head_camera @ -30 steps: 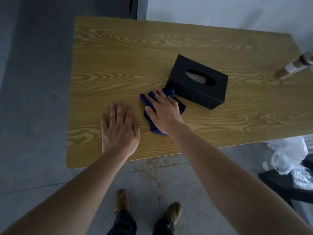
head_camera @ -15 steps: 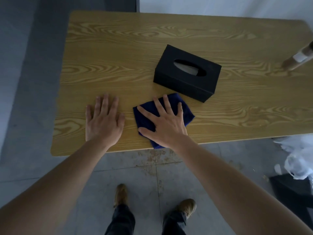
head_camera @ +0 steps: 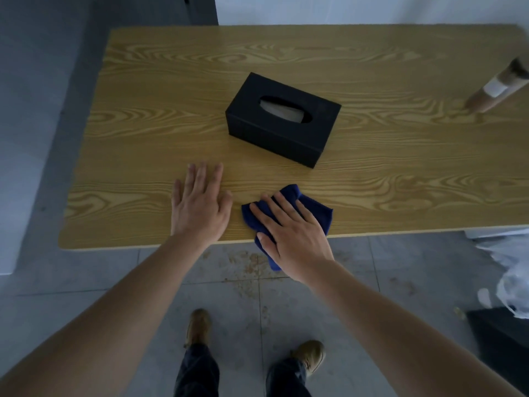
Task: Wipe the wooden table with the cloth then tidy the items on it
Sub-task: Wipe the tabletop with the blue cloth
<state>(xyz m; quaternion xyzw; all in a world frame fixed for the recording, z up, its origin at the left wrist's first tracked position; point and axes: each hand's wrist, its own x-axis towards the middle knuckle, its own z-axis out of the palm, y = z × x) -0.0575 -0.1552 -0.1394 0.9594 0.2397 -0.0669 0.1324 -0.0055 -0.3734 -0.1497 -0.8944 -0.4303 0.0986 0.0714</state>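
From the head view we see our right hand point(head_camera: 292, 236) pressed flat on the blue cloth point(head_camera: 315, 209), fingers point(head_camera: 282, 209) spread wide over it rather than gripping. The cloth sits at the near edge of the bench point(head_camera: 143, 124), one corner hanging off over the floor. Our left hand point(head_camera: 199, 206) lies just beside it, palm down on bare wood, fingers loosely together and holding nothing. The black tissue box point(head_camera: 282, 121) stands ahead of the cloth, farther from us and apart from it, its long axis running diagonally. We judge the unwiped wood lies forward and right, so the right hand is nearer.
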